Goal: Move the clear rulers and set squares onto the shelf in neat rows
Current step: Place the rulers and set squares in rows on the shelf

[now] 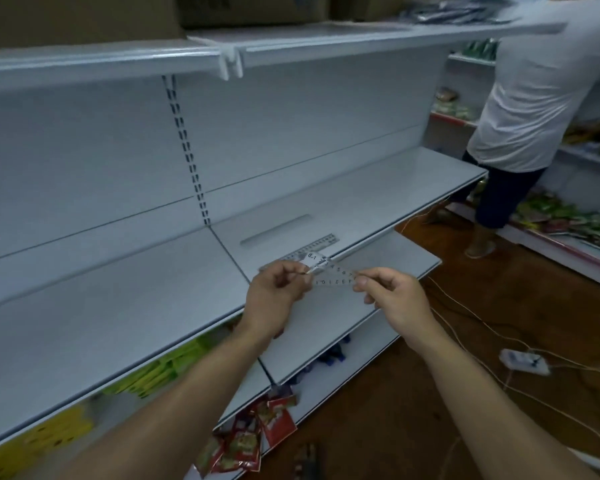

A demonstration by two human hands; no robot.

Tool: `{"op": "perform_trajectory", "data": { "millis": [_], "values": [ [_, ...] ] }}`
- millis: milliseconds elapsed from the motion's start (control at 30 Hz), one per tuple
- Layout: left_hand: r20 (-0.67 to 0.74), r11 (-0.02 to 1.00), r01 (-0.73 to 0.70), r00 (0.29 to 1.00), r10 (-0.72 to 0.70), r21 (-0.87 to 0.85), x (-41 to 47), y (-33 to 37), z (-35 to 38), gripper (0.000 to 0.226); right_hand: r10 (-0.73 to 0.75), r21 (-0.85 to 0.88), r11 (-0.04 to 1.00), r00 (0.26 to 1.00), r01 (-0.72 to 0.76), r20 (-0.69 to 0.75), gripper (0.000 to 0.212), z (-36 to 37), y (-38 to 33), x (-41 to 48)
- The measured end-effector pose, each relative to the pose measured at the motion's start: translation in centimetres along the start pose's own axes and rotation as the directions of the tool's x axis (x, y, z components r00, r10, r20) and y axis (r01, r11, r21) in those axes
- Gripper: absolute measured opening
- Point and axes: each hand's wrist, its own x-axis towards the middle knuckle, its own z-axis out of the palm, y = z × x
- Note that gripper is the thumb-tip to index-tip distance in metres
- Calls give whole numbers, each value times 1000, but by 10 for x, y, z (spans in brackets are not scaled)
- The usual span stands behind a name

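Over a grey shelf [118, 306], mid-frame, the left hand [274, 292] is pinching the left corner of a clear set square [333, 276]; the right hand [392, 296] is pinching its right corner. A clear ruler [321, 243] is lying on the shelf just above.

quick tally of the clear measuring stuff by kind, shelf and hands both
rulers: 1, the ruler lying flat on the shelf
set squares: 1, the set square pinched between the left hand and the right hand
unclear: 1, a pale strip behind the ruler, too faint to name
total: 3, only 2 of them certain
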Motion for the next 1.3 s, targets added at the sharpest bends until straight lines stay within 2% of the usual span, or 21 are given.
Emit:
{"op": "perform_trajectory", "data": {
  "millis": [200, 467, 667, 800, 967, 1067, 1300],
  "values": [
    [39, 998, 9, 999, -7, -54, 83, -18, 72, 18, 24, -19, 1000, 999, -25, -32, 13, -57, 26, 81],
    [64, 1000, -19, 998, 19, 1, 209, -23, 156, 18, 19, -67, 998, 999, -21, -25, 14, -129, 35, 209],
    [-34, 998, -8, 999, 10, 68, 244, -36, 181, 16, 24, -65, 998, 995, -18, 94, 13, -148, 56, 268],
    [-146, 976, -13, 988, 45, 217, 253, -44, 186, 15, 9, -18, 1000, 979, -6, 204, 13, -148, 66, 307],
    [-246, 866, -3, 958, 145, 500, 238, -53, 186, 31, 41, 74, 995, 937, -70, 346, 15, -152, 77, 342],
    [-329, 761, 32, 913, 242, 648, 226, -61, 189, 24, 50, 72, 993, 889, -93, 454, 15, -155, 84, 358],
    [-372, 595, 82, 844, 385, 800, 204, -77, 203, 29, 58, 16, 996, 781, -87, 622, 15, -152, 103, 368]
  ]
}}
